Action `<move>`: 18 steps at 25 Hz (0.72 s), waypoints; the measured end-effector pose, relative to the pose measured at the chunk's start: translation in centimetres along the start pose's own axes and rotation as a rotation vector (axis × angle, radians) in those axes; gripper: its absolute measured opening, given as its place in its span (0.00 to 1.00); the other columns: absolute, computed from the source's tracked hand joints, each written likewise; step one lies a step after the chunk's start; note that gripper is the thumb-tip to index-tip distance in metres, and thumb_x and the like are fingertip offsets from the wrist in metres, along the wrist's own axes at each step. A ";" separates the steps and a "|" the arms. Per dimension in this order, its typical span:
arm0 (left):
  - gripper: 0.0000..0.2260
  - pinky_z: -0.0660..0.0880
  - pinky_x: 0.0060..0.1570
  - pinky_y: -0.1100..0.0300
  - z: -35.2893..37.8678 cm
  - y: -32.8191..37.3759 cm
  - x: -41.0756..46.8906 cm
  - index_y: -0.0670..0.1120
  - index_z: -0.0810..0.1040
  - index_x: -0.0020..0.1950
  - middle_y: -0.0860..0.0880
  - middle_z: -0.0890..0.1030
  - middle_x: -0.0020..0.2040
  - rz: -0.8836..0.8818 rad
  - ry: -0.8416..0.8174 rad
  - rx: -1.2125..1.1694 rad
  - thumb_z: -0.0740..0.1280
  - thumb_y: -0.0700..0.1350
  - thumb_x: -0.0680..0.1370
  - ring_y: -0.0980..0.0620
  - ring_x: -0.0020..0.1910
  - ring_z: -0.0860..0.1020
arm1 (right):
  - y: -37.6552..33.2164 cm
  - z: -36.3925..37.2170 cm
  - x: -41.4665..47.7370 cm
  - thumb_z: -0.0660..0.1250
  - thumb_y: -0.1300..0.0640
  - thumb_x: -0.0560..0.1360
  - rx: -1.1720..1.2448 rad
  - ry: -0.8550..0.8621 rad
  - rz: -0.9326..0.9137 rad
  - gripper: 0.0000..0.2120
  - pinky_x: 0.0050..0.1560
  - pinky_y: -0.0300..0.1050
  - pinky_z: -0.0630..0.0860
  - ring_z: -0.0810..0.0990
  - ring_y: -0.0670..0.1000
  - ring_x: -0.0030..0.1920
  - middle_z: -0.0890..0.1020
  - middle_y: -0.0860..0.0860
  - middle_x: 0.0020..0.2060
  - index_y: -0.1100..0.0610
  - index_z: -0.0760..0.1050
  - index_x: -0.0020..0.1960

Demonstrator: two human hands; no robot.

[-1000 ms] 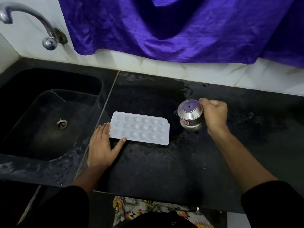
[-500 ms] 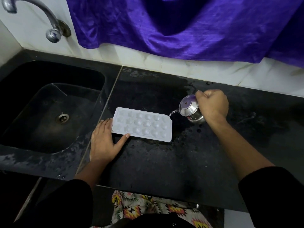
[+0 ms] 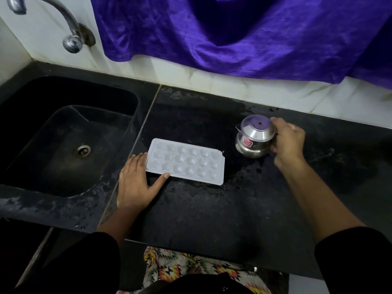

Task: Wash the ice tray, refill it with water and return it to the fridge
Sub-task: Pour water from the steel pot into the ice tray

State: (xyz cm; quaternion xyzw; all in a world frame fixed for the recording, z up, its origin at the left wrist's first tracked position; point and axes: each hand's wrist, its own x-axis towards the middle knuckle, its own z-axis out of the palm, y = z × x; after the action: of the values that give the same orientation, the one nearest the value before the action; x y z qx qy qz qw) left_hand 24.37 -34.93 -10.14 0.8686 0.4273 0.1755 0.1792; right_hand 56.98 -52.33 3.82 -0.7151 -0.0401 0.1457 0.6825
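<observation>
Ice tray (image 3: 186, 161) lies flat on the wet counter (image 3: 212, 219) beside the sink (image 3: 63, 128), its left end steadied by the left hand (image 3: 135, 183), fingers straight. The steel pot (image 3: 253, 136) is upright near its right end, right hand (image 3: 288, 143) curled round it. Judged mid-refill, cavity fill unreadable; fridge return remains.

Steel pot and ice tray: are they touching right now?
Apart. The head view shows a strip of black counter between the steel pot and the right edge of the ice tray.

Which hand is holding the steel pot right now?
The right hand, curled round the steel pot; the left hand lies flat against the ice tray.
</observation>
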 end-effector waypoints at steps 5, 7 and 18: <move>0.42 0.60 0.79 0.43 -0.1 0.0 0.1 0.43 0.66 0.79 0.43 0.71 0.78 -0.005 -0.010 0.013 0.62 0.72 0.76 0.43 0.80 0.65 | -0.1 1.7 -0.1 0.73 0.57 0.76 -0.015 -0.050 -0.033 0.16 0.27 0.35 0.68 0.74 0.46 0.27 0.77 0.49 0.26 0.53 0.76 0.30; 0.42 0.60 0.80 0.43 -0.1 0.0 0.0 0.43 0.66 0.80 0.43 0.71 0.78 -0.008 -0.012 0.019 0.61 0.72 0.76 0.43 0.80 0.64 | 0.1 2.0 0.1 0.73 0.57 0.75 -0.134 -0.058 -0.111 0.19 0.30 0.40 0.67 0.71 0.49 0.28 0.74 0.51 0.26 0.52 0.73 0.27; 0.41 0.59 0.79 0.45 0.0 0.0 0.0 0.45 0.66 0.80 0.45 0.70 0.78 -0.010 -0.002 0.009 0.62 0.73 0.77 0.44 0.80 0.63 | -0.2 4.4 -0.8 0.68 0.51 0.76 -0.747 -0.061 -0.384 0.23 0.27 0.41 0.63 0.64 0.47 0.20 0.67 0.46 0.18 0.55 0.67 0.25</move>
State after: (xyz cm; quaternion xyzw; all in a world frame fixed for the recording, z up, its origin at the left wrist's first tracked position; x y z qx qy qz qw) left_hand 24.32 -34.91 -10.15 0.8673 0.4325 0.1720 0.1767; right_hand 55.10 -48.23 3.99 -0.8884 -0.2428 0.0123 0.3895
